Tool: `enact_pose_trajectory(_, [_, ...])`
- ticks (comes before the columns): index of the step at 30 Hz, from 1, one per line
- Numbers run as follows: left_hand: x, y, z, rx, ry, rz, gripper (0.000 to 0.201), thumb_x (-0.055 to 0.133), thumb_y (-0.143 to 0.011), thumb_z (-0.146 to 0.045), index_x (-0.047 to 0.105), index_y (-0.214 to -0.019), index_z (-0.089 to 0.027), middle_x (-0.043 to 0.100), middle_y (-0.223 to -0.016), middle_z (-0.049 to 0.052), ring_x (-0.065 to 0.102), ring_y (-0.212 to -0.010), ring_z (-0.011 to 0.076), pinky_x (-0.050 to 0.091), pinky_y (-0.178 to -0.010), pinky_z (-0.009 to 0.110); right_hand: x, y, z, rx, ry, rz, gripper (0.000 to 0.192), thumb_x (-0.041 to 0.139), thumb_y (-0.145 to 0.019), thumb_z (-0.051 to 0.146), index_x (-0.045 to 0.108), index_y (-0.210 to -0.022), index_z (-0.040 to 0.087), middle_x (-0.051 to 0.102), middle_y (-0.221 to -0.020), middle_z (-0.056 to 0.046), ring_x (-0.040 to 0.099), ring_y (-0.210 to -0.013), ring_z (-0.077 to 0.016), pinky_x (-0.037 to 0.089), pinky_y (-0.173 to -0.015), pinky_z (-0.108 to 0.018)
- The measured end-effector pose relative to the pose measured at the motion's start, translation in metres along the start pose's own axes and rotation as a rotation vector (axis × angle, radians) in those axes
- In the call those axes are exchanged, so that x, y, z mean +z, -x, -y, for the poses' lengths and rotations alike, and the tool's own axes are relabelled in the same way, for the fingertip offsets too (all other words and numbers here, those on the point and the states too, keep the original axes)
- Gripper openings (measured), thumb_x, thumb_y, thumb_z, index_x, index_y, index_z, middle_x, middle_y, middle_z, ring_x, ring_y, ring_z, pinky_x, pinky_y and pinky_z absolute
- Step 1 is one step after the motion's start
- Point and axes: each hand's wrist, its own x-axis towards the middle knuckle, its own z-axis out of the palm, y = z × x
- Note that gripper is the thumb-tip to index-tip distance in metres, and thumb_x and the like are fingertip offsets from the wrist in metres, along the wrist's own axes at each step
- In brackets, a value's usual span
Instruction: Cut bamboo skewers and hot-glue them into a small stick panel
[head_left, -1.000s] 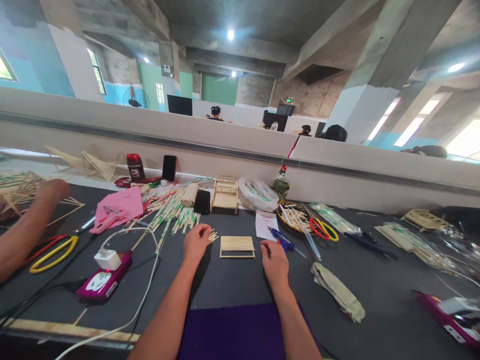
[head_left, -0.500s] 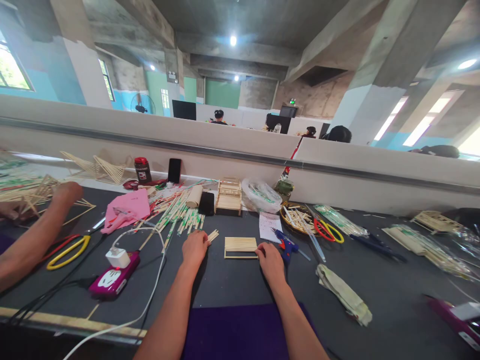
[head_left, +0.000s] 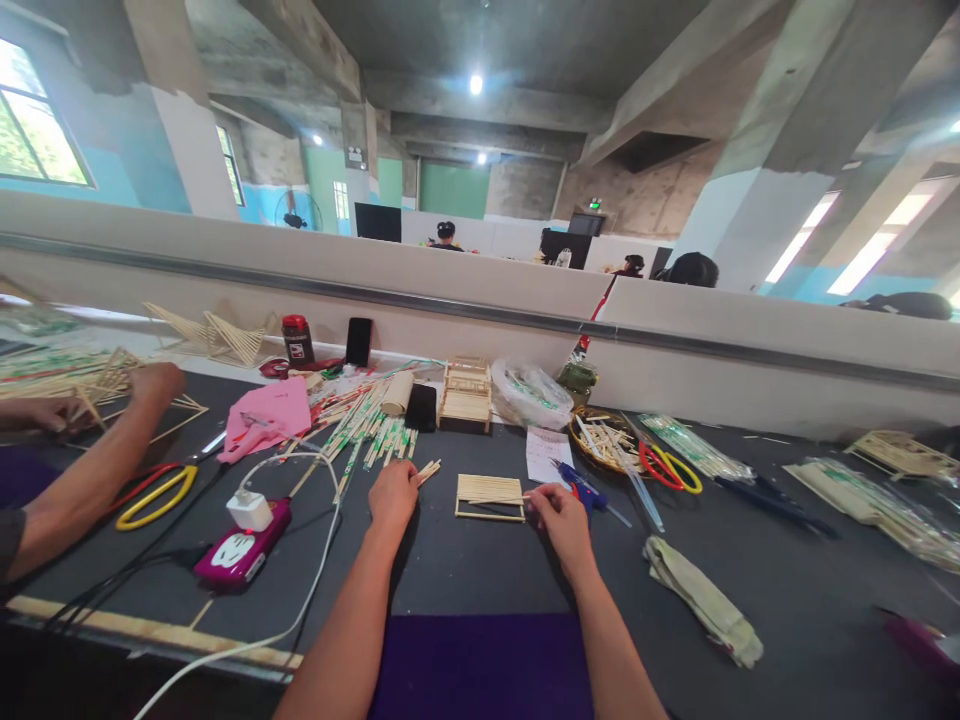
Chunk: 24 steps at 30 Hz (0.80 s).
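- Wooden stick panel (head_left: 489, 495) lies flat on the dark table (head_left: 787, 580), between the person's two hands.
- Right hand (head_left: 559, 512) pinches a single thin stick (head_left: 501, 500), fingers closed on its end; the stick lies across the panel's top.
- Left hand (head_left: 393, 492) rests knuckles-up beside a small bundle of sticks (head_left: 427, 470), fingers curled (whether it grips any I cannot tell).
- Blue glue gun (head_left: 581, 487) sits just right of the right hand.
- Magenta power strip (head_left: 234, 553) lies well to the left, near a co-worker's forearm (head_left: 90, 480).
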Motion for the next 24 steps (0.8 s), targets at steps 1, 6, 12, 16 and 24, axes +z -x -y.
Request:
enact_pose_trajectory(1, [-0.001,0.000,0.000,-0.022,0.012,0.018,0.015,0.052,-0.085,-0.031,0.064,-0.084,-0.023,0.067,-0.094,0.005,0.061,-0.088,0.0191,0.039,-0.067,0.026,0.000,-0.002,0.004,0.019,-0.097,-0.008,0.032,0.063,-0.073,0.049,0.061,-0.076,0.017,0.067,-0.070,-0.005,0.055,-0.054,-0.0153,0.041,-0.047,-0.025])
enact_pose_trajectory(6, [-0.005,0.002,-0.002,0.025,-0.006,0.056,0.022,0.059,-0.081,-0.040,0.063,-0.093,-0.022,0.066,-0.100,0.006,0.060,-0.093,0.0199,0.039,-0.068,0.026,0.013,-0.021,0.030,0.022,-0.307,-0.023,0.034,0.071,-0.068,0.048,0.059,-0.077,0.017,0.068,-0.072,-0.005,0.058,-0.056,-0.0138,0.041,-0.043,-0.021])
enact_pose_trajectory(12, [-0.005,0.009,-0.014,0.158,-0.162,0.121,0.020,0.054,-0.082,-0.032,0.066,-0.087,-0.017,0.066,-0.096,0.010,0.061,-0.091,0.0216,0.042,-0.072,0.028,0.053,-0.039,0.047,-0.033,-0.302,0.028,0.033,0.070,-0.069,0.047,0.058,-0.077,0.017,0.066,-0.067,-0.003,0.057,-0.051,-0.0117,0.040,-0.039,-0.019])
enact_pose_trajectory(16, [-0.001,0.011,-0.024,0.202,-0.259,0.168,0.023,0.048,-0.081,-0.021,0.067,-0.091,-0.011,0.066,-0.096,0.015,0.061,-0.094,0.0264,0.045,-0.075,0.032,0.080,-0.036,0.048,-0.038,-0.296,0.105,0.029,0.067,-0.072,0.045,0.057,-0.077,0.018,0.065,-0.066,-0.002,0.056,-0.050,-0.0115,0.039,-0.038,-0.019])
enact_pose_trajectory(24, [0.001,0.018,-0.040,0.135,-0.292,0.127,0.027,0.041,-0.085,-0.016,0.061,-0.101,-0.007,0.062,-0.105,0.020,0.059,-0.103,0.0289,0.047,-0.079,0.034,0.115,-0.047,0.054,-0.120,-0.077,0.178,0.013,0.056,-0.077,0.034,0.058,-0.077,0.021,0.063,-0.067,0.001,0.060,-0.055,-0.0147,0.046,-0.050,-0.024])
